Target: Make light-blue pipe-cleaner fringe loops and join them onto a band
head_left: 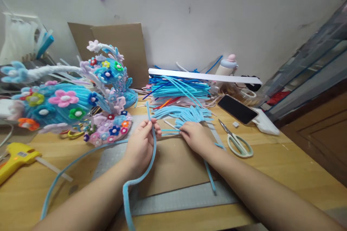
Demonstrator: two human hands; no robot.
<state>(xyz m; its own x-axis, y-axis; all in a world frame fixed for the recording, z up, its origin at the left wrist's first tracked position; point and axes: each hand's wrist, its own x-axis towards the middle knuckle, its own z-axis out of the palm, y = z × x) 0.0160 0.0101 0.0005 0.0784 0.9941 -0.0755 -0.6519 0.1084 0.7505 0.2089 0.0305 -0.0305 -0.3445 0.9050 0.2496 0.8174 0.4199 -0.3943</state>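
My left hand [142, 142] is closed around light blue pipe cleaners. One long light blue pipe cleaner [151, 162] passes under its thumb, bends below the hand and runs off the bottom edge. Another long one [78, 160] curves away to the left behind the wrist. Thin light blue stems [170, 133] stretch between the two hands. My right hand [196, 137] has its fingers closed at the right end of these stems, its fingertips partly hidden. It is beside a heap of light blue pipe cleaners [189, 114]. A brown cardboard sheet [176, 168] lies beneath both hands.
Scissors [238, 144] and a phone [238, 109] lie at the right. Pipe-cleaner decorations with colourful flowers [65, 99] stand at the left, near a yellow glue gun [18, 160]. A stack of blue pipe cleaners [181, 90] and a bottle [227, 70] are at the back.
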